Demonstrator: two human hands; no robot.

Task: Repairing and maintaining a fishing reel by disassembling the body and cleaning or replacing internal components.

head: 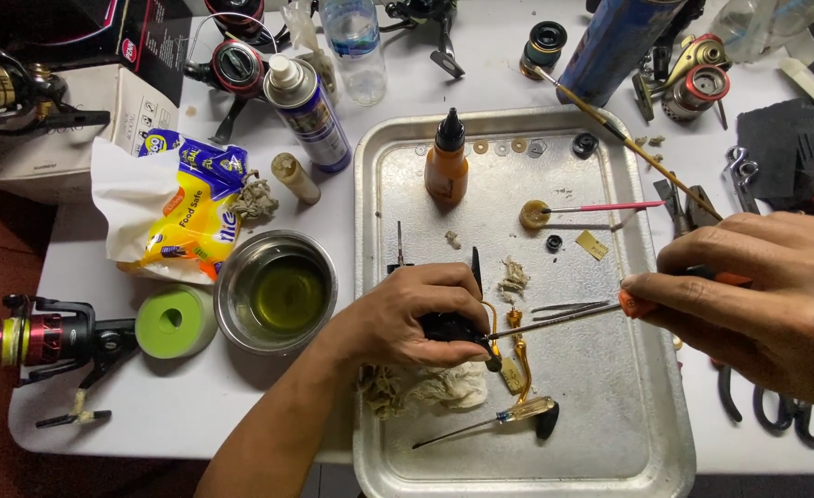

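Note:
My left hand (416, 314) grips a black fishing-reel body (451, 326) over the metal tray (647, 433), with gold reel parts (519, 346) hanging below it. My right hand (757, 300) holds an orange-handled screwdriver (564, 319) whose tip touches the reel body. A soiled rag (430, 385) lies under my left hand. On the tray lie a clear-handled screwdriver (495, 423), tweezers (568, 307), an orange dropper bottle (447, 161), a small brush with a pink handle (591, 208) and small washers (508, 146).
A steel bowl of yellowish liquid (278, 290), a green tape roll (175, 321), a yellow packet (195, 207) and a spray can (310, 111) stand left of the tray. Several fishing reels (43, 337) surround it. Scissors (780, 410) and pliers lie at right.

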